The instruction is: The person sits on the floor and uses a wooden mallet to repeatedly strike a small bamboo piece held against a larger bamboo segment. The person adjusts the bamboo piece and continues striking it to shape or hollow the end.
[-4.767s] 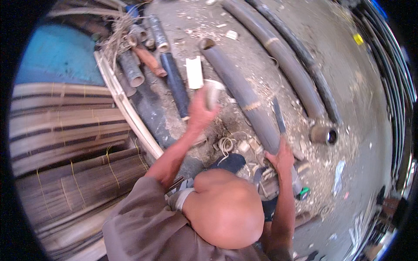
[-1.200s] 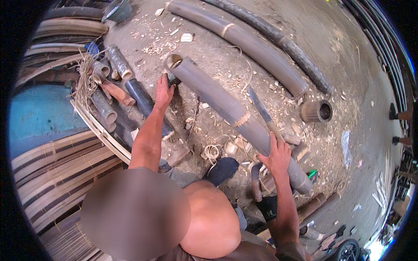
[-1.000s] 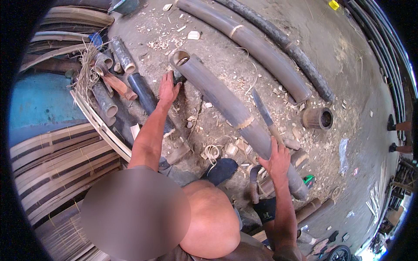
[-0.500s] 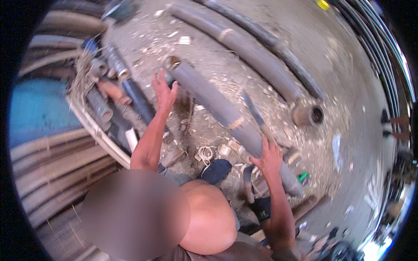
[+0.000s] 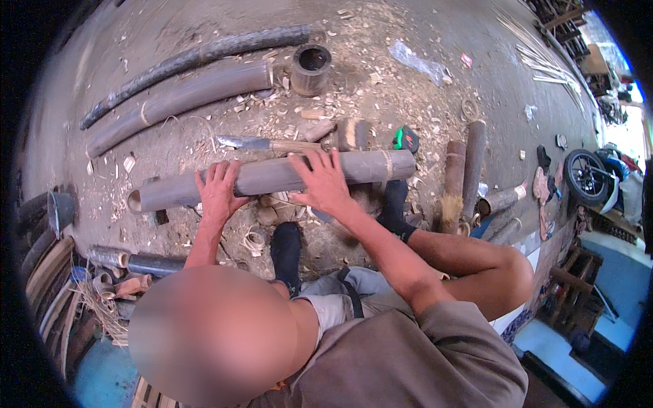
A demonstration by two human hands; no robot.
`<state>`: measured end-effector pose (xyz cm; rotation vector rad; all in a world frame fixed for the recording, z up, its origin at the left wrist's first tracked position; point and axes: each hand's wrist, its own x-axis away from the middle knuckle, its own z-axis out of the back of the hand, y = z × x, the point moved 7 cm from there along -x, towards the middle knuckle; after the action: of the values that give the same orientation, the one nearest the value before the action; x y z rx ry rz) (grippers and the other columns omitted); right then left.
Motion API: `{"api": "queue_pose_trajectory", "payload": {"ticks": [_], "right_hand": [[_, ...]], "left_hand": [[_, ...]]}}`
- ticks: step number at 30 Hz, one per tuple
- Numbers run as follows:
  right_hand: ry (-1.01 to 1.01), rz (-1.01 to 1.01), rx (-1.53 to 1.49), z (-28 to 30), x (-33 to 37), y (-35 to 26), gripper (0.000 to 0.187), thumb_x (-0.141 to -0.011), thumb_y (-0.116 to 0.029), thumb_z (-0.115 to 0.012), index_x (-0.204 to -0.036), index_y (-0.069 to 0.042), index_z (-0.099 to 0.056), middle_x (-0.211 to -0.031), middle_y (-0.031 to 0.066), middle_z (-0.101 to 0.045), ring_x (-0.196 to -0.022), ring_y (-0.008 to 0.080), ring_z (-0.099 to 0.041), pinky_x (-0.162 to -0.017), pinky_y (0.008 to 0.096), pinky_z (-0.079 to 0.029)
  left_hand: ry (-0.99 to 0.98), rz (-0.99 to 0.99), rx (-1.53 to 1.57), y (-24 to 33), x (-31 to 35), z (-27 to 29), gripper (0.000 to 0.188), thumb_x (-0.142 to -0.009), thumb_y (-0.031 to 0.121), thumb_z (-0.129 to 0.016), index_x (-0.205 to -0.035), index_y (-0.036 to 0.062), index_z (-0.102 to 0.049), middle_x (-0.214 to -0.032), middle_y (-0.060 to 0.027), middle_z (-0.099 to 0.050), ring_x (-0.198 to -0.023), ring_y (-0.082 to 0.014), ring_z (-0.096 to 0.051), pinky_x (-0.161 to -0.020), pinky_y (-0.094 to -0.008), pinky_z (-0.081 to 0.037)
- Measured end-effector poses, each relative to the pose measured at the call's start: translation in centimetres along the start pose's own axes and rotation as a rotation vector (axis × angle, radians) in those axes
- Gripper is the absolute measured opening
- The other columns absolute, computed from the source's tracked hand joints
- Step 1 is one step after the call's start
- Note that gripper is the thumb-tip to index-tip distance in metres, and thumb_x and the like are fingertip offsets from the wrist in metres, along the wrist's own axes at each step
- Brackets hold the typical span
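A long grey-brown bamboo pole [image 5: 272,177] lies crosswise on the dirt ground in front of me. My left hand [image 5: 218,192] lies over its left part, fingers curled across the top. My right hand [image 5: 320,180] presses on its middle with fingers spread over the far side. Both hands hold the pole down. A large knife [image 5: 262,143] with a wooden handle lies on the ground just beyond the pole, between my hands. My feet in black socks [image 5: 286,248] are close under the pole.
Two long bamboo poles [image 5: 183,95] lie at the back left, with a short hollow bamboo section [image 5: 311,68] beside them. A wooden block [image 5: 350,134] and a green tape measure [image 5: 406,139] sit past the pole. Short bamboo pieces [image 5: 462,170] lie right, cut tubes [image 5: 129,262] left, a wheel [image 5: 585,178] far right.
The view has swung round, so the pole now lies crosswise. My left hand has left the pole's open end and sits further along it; my right hand has moved up onto its middle.
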<state>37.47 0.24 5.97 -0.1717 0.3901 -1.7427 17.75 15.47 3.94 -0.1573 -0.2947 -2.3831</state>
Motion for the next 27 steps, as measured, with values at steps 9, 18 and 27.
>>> {"api": "queue_pose_trajectory", "payload": {"ticks": [9, 18, 27], "right_hand": [[0.216, -0.83, -0.149, -1.1, 16.2, 10.1, 0.074, -0.076, -0.056, -0.083, -0.122, -0.003, -0.059, -0.114, 0.0176, -0.062, -0.107, 0.0395, -0.059, -0.092, 0.0552, -0.046], [0.404, -0.685, 0.19, 6.4, 12.7, 14.2, 0.078, -0.077, -0.05, -0.084, -0.132, 0.001, -0.061, -0.125, 0.0274, -0.062, -0.119, 0.0471, -0.057, -0.104, 0.0572, -0.043], [-0.325, 0.251, 0.14, 0.9, -1.2, 4.1, 0.105, -0.07, -0.049, -0.088, -0.158, -0.015, -0.042, -0.14, 0.0195, -0.056, -0.124, 0.0423, -0.056, -0.106, 0.0551, -0.045]], "left_hand": [[-0.01, -0.025, -0.057, 0.3, -0.5, -0.7, 0.105, -0.057, 0.028, -0.097, -0.15, 0.0235, -0.048, -0.146, -0.0064, -0.053, -0.141, -0.033, -0.045, -0.116, -0.0733, -0.025], [0.338, 0.054, 0.029, -4.0, 3.4, 2.3, 0.093, -0.075, 0.045, -0.086, -0.153, 0.0158, -0.045, -0.154, -0.0195, -0.04, -0.145, -0.042, -0.034, -0.12, -0.0646, -0.024], [0.747, 1.102, 0.139, -23.3, 16.5, -6.3, 0.08, -0.086, 0.024, -0.08, -0.151, 0.0013, -0.038, -0.147, -0.0307, -0.042, -0.138, -0.0469, -0.041, -0.114, -0.0559, -0.036]]}}
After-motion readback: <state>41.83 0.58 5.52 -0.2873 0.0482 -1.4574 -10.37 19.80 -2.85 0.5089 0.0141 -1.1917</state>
